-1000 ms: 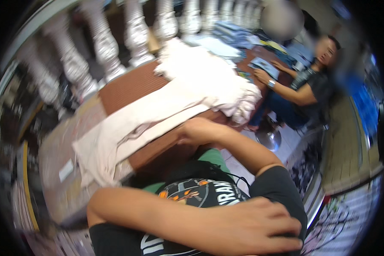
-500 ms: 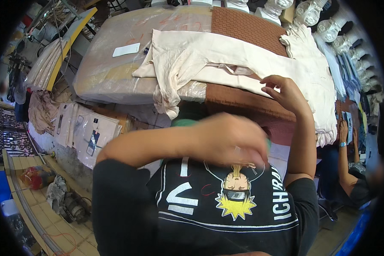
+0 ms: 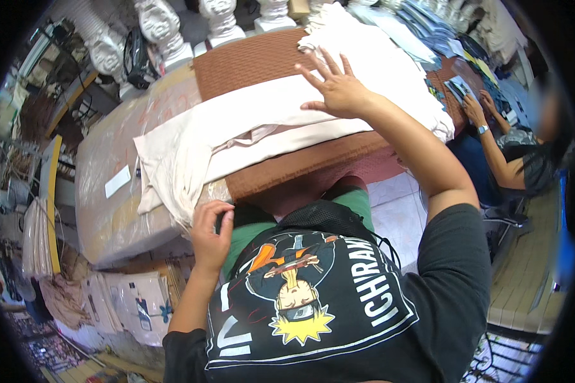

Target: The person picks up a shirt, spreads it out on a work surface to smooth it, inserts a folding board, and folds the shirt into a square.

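A long cream garment [image 3: 255,108] lies spread over the padded work table, its left end gathered into loose folds. My right hand [image 3: 338,89] is open above the garment's far side, its fingers spread and holding nothing. Near the table's front edge, by the gathered end, my left hand [image 3: 212,233] has loosely bent fingers. Its thumb stands apart from them, and I see nothing held in it. A pile of cream cloth [image 3: 338,29] lies at the table's far right. A white card [image 3: 117,182] rests on the plastic cover to the left of the garment.
The table has a brown textured mat [image 3: 249,60] and a clear plastic cover [image 3: 102,217]. White mannequin-like busts [image 3: 220,19] line the back. At right, a co-worker's hands [image 3: 476,108] hold a blue-grey piece near stacked blue garments [image 3: 421,25]. Packed cream garments [image 3: 140,303] stand lower left.
My left hand has swung from in front of my chest to the garment's left end. My right hand has spread its fingers and reached farther over the table. The view has turned.
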A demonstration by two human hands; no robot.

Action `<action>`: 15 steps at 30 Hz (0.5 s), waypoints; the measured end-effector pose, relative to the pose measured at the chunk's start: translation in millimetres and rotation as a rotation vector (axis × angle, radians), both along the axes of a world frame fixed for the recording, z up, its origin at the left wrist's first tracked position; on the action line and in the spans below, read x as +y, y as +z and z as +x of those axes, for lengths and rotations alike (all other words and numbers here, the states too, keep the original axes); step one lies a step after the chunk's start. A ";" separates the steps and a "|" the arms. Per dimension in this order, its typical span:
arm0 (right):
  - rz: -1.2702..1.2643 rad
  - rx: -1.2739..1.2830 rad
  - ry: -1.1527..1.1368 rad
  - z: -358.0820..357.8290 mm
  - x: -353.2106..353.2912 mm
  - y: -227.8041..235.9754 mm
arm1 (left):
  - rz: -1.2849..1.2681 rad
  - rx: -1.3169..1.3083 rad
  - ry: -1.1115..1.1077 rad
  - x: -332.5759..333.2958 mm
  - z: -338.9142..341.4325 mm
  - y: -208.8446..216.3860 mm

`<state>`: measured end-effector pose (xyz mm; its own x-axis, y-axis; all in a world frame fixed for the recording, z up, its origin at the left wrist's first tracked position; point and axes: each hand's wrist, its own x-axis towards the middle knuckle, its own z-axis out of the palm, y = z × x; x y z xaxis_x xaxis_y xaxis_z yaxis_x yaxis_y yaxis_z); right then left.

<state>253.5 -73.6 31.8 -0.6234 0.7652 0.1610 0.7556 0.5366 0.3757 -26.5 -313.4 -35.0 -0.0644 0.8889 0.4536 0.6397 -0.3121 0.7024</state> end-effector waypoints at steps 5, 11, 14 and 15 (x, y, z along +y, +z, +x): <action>0.206 0.366 -0.373 53.3 45.0 31.8 | -0.012 0.022 -0.221 2.4 29.3 -0.2; -0.021 0.718 -0.628 115.8 23.4 0.1 | -0.078 0.030 -0.319 -2.9 34.6 -8.2; -0.029 0.746 -0.648 118.2 16.8 -11.3 | -0.096 0.046 -0.326 -1.2 33.0 -7.1; -0.044 0.760 -0.654 113.6 12.8 -6.5 | -0.096 0.047 -0.328 -0.9 33.7 -5.7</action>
